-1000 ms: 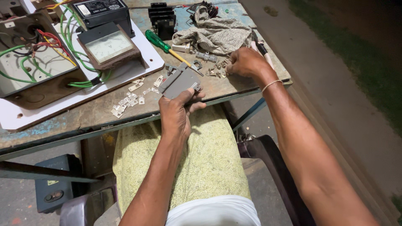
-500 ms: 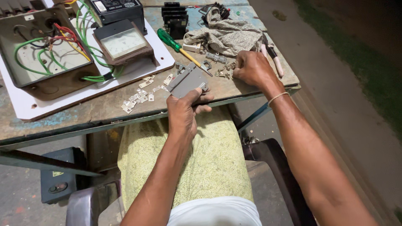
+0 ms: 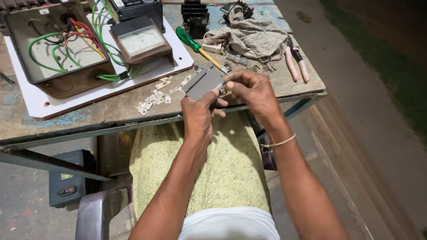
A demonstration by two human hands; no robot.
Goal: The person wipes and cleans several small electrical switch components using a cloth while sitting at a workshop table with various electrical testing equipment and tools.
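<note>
Both hands meet above the lap: left hand [image 3: 199, 116] and right hand [image 3: 248, 91] clamped on grey plate [image 3: 203, 82].

Outdoor repair bench – wired meter box [image 3: 62, 49], screwdriver [image 3: 195, 46], pliers [image 3: 297, 64]

I hold a flat grey metal plate [image 3: 202, 82] tilted above the near table edge, gripped at its lower end in my left hand [image 3: 199, 116]. My right hand [image 3: 249, 91] pinches its right side, fingers touching it.
</note>
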